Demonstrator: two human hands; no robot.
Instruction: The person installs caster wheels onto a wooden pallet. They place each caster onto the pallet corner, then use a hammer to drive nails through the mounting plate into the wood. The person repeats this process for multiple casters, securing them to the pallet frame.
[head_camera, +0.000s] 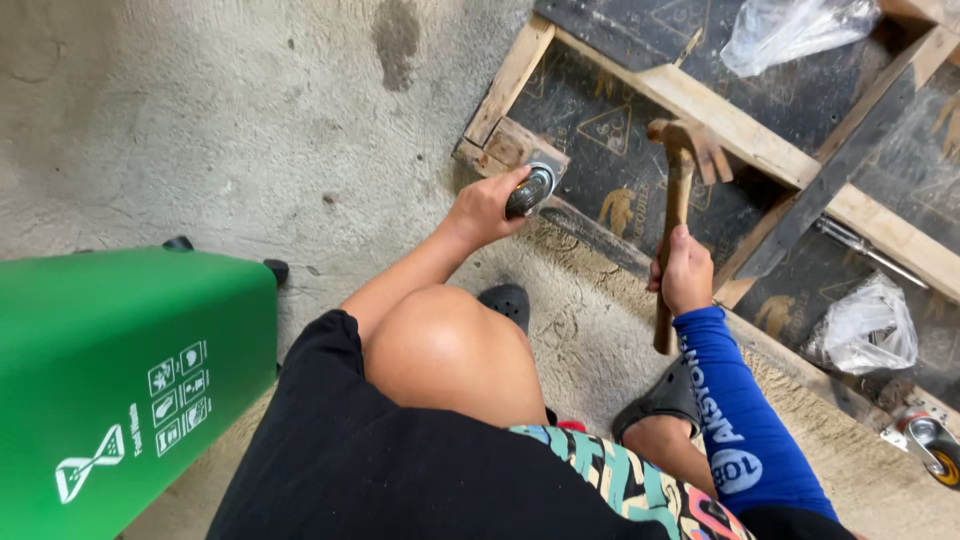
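My left hand (485, 207) grips a caster wheel (532, 189) and holds it against a small wooden block (508, 146) at the corner of a wooden frame (700, 105). In my right hand (686, 270), which wears a blue sleeve, is a claw hammer (680, 180) with a wooden handle. The rusty hammer head is raised above the frame, to the right of the wheel. Black sheeting (610, 130) fills the frame between its slats.
A green box (120, 380) stands at the left on the concrete floor (250, 130). Two clear plastic bags (868, 330) lie on the frame. Another caster wheel (935, 445) sits at the frame's right edge. My knee and dark clogs are below the hands.
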